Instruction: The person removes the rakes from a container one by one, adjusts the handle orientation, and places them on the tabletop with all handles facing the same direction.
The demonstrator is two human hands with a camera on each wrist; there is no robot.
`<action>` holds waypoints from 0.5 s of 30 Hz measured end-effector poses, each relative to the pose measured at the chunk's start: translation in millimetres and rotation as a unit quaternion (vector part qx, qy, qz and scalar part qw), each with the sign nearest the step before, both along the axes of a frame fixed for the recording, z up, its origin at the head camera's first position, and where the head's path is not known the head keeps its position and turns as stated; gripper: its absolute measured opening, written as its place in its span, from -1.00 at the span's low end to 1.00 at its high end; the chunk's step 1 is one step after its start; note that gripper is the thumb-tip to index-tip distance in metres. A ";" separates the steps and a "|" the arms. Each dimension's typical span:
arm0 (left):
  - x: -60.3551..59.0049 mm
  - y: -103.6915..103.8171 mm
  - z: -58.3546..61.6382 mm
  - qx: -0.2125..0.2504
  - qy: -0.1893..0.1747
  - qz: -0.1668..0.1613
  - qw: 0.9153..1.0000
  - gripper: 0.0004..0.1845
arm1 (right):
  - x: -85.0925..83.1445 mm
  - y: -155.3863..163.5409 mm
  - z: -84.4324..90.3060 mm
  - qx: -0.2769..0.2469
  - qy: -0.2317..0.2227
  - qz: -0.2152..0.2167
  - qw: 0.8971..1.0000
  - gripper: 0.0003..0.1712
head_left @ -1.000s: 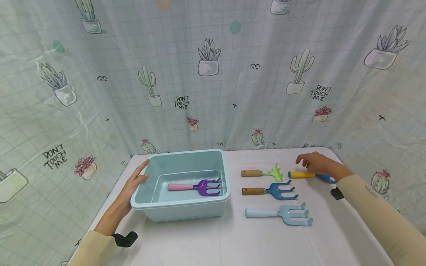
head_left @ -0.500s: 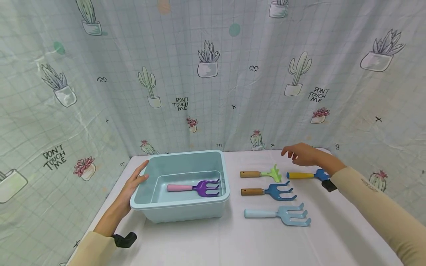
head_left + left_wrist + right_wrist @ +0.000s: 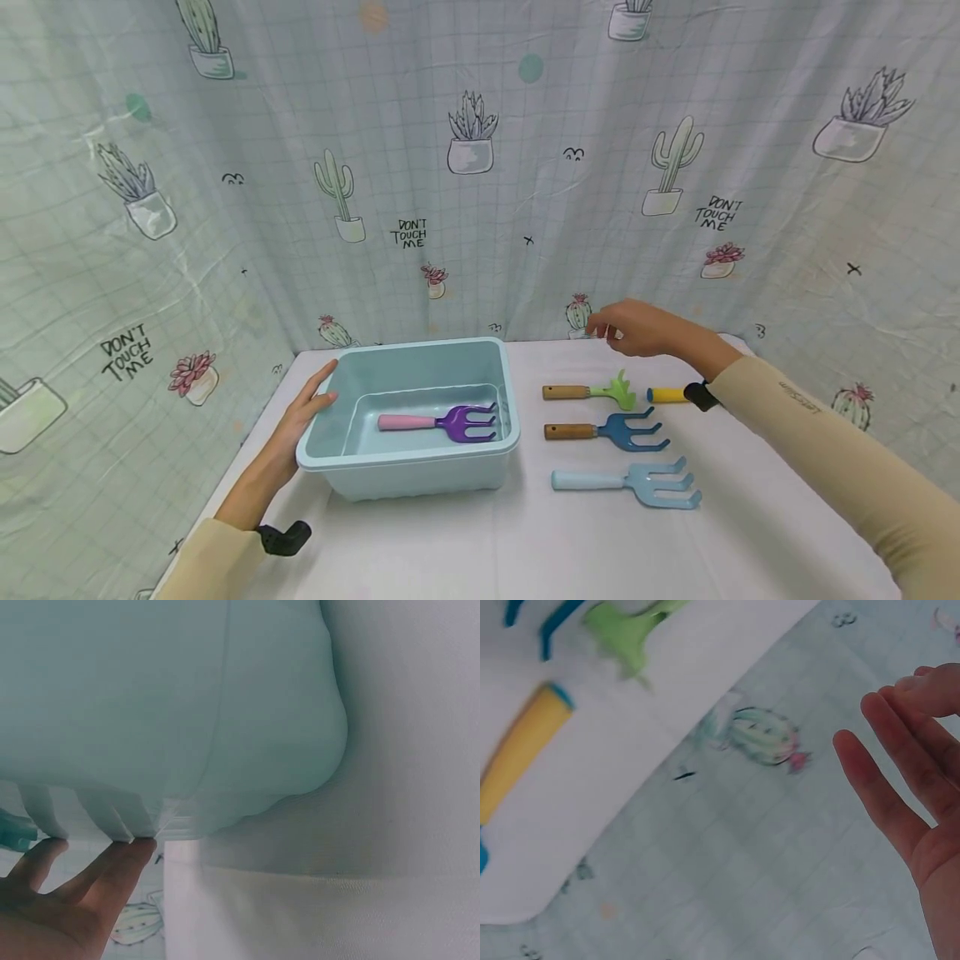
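My left hand [image 3: 303, 410] rests with straight fingers [image 3: 112, 862] against the left rim of a light blue plastic bin [image 3: 480, 446] on the white table. Inside the bin lies a purple hand fork with a pink handle [image 3: 438, 422]. My right hand [image 3: 626, 327] hovers empty above the table's back edge, fingers [image 3: 889, 802] loosely spread, just behind a green rake with a wooden handle [image 3: 592, 391]. A yellow-handled tool [image 3: 666, 394] lies partly hidden under my right wrist. In front lie a dark blue fork [image 3: 611, 431] and a light blue fork [image 3: 633, 484].
A cactus-print curtain [image 3: 480, 167] hangs close behind and along both sides of the white table [image 3: 525, 542]. The tools lie in a column to the right of the bin. Bare tabletop shows along the near edge.
My right hand has lifted off the yellow-handled tool and moved left and back, now above the green rake. The left hand and the bin have stayed put.
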State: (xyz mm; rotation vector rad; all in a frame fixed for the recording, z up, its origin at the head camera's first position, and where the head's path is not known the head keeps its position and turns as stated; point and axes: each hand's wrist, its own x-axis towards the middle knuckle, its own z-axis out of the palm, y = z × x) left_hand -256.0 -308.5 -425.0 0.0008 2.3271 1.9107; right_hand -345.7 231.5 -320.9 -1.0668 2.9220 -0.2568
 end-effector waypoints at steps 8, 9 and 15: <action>0.1 -0.3 1.2 -0.006 0.005 0.001 1.000 -0.30 | 4.7 -58.8 19.8 -0.007 0.026 0.069 0.997 -0.67; 0.0 -0.2 1.4 -0.005 0.005 0.001 1.000 -0.30 | 5.8 -66.6 21.9 -0.007 0.023 0.070 0.997 -0.67; 0.8 0.8 1.2 -0.007 0.003 -0.002 1.000 -0.31 | 7.4 -110.3 27.5 -0.006 0.003 0.095 0.995 -0.67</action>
